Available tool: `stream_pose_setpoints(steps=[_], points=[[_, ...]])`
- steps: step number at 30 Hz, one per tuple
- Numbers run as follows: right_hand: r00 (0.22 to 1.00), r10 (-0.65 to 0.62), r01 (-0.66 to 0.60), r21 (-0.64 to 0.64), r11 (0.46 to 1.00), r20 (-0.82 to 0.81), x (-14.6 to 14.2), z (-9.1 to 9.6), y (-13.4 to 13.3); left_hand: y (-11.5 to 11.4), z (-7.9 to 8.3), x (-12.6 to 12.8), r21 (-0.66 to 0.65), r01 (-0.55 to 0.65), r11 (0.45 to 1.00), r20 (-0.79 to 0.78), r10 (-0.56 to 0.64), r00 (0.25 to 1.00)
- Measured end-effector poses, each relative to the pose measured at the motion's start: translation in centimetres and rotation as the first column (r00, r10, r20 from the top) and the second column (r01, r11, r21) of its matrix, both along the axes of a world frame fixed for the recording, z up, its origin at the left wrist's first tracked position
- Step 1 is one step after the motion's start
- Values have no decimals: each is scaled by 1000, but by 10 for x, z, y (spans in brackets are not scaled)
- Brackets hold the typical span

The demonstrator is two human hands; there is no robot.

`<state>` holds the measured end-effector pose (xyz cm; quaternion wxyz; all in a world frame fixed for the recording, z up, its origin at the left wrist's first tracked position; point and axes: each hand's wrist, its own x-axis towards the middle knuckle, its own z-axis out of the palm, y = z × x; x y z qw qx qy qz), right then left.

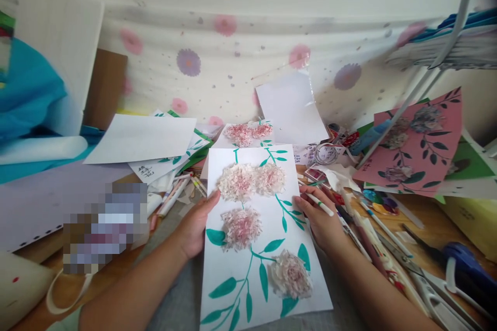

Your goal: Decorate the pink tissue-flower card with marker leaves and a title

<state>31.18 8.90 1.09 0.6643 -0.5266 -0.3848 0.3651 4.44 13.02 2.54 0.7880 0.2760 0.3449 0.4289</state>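
Observation:
A white sheet of paper [267, 284] with painted green stems and leaves is held up in front of me, tilted. Several ruffled pink-and-white paper flowers [241, 228] stand out from its surface. My left hand [198, 225] grips the sheet's left edge, thumb on the front. At the right edge, my right hand [320, 214] pinches the sheet and also has a white marker [321, 204] with a green end between its fingers. Behind the top edge, a similar flower picture [240, 134] is partly hidden.
Scissors [430, 295], a blue tape dispenser [466, 269] and several markers lie at the right. A pink flower picture [423, 139] leans by a white rack. Blank paper [143, 137] rests on sheets at the left, and a floral curtain [155, 72] hangs behind.

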Motion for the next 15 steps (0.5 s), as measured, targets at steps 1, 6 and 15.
stream_pose_setpoints(steps=[1, 6, 15], points=[[1000, -1, 1, -1, 1000, -4, 1, 0, 0, 0, 0, 0, -2, 16, 1000, 8, -16, 1000], [1000, -10, 10, 0, 1000, -14, 5, 1, 1, -1, -2, 0, -6, 81, 997, 29, -81, 996], [1000, -12, 12, 29, 1000, -8, 4, 1, 0, -9, 4, 1, 54, 104, 993, -44, -102, 994]])
